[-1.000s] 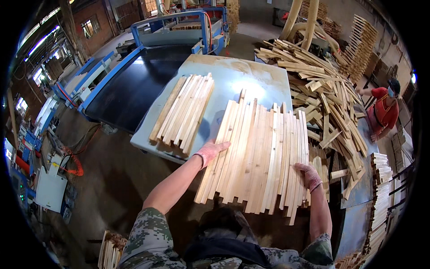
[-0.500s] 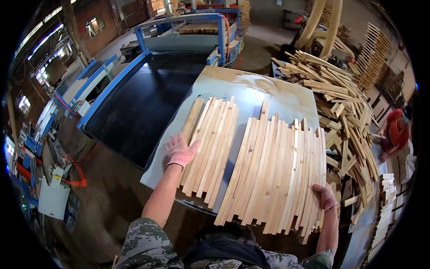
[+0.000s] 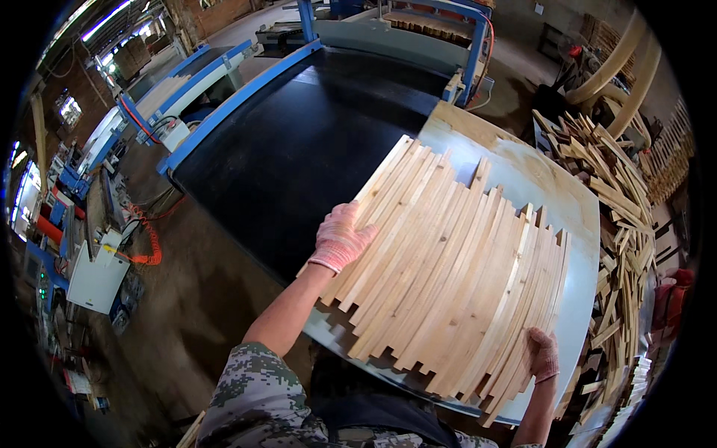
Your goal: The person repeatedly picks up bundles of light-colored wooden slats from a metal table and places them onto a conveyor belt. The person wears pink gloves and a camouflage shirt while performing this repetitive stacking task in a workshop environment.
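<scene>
Two gloved hands flank a broad layer of wooden strips, seen from above. The left hand [image 3: 343, 237] lies along the layer's left margin, thumb spread over the top faces; the right hand [image 3: 544, 354] is set against the opposite margin, near the ends closest to the person. The hands are well apart, with the strips [image 3: 448, 261] between them; how far the fingers curl under the edges is hidden, so a firm grip cannot be confirmed. Both forearms enter from below, the left in a camouflage sleeve [image 3: 261, 388].

The strips lie over a pale table [image 3: 582, 246], side by side and roughly parallel, the left margin reaching the border of a black belt [image 3: 299, 134]. Judged from this arrangement, gathering into a single layer is largely done, whereas alignment is incomplete: the ends are staggered at both the far and the near side, and one strip projects beyond its neighbours at the far side.

Farther out, a blue rail [image 3: 239, 104] bounds the belt on the left. To the right of the table lies a disordered pile of loose wood [image 3: 612, 196], below pale ducts [image 3: 609, 69].
</scene>
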A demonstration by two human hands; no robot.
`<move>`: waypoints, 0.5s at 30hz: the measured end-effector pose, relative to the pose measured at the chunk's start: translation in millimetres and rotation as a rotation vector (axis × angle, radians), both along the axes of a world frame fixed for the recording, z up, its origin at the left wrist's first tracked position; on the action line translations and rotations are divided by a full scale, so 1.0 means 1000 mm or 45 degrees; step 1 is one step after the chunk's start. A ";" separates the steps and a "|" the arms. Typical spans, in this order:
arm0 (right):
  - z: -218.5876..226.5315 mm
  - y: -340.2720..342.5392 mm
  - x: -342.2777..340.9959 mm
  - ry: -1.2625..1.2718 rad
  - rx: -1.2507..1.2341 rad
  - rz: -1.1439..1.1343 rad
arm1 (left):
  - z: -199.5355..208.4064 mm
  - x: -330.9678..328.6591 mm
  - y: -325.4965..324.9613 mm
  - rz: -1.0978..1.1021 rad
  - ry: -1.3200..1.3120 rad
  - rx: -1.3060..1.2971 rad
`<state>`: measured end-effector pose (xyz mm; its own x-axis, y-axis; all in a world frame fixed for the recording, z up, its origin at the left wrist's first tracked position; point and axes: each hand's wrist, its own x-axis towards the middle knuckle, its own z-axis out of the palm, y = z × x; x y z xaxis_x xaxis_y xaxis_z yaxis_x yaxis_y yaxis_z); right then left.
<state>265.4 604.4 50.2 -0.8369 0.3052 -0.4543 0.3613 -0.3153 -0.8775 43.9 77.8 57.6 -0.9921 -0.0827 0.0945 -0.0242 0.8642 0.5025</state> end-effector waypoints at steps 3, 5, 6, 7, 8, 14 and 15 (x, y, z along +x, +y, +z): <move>-0.004 -0.080 -0.047 0.096 -0.022 -0.001 | -0.014 -0.045 -0.075 0.014 -0.019 -0.108; 0.003 -0.142 -0.077 0.131 -0.074 0.010 | 0.013 -0.064 -0.124 0.005 -0.134 -0.121; 0.000 -0.167 -0.091 0.094 -0.106 0.009 | 0.014 -0.077 -0.151 0.024 -0.097 -0.176; -0.006 -0.195 -0.110 0.055 -0.131 0.011 | 0.007 -0.095 -0.185 0.045 -0.061 -0.225; 0.001 -0.234 -0.129 0.014 -0.157 0.009 | 0.009 -0.110 -0.215 0.063 -0.027 -0.275; -0.020 -0.408 -0.242 -0.095 0.035 0.284 | -0.013 -0.199 -0.408 0.173 -0.168 -0.622; -0.010 -0.448 -0.259 -0.048 0.006 0.240 | -0.009 -0.211 -0.436 0.191 -0.282 -0.615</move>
<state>6.9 156.2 40.6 -0.8622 0.1466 -0.4850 0.4460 -0.2346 -0.8637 -166.7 -358.2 48.2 -0.9732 -0.2237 -0.0527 -0.2249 0.9742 0.0184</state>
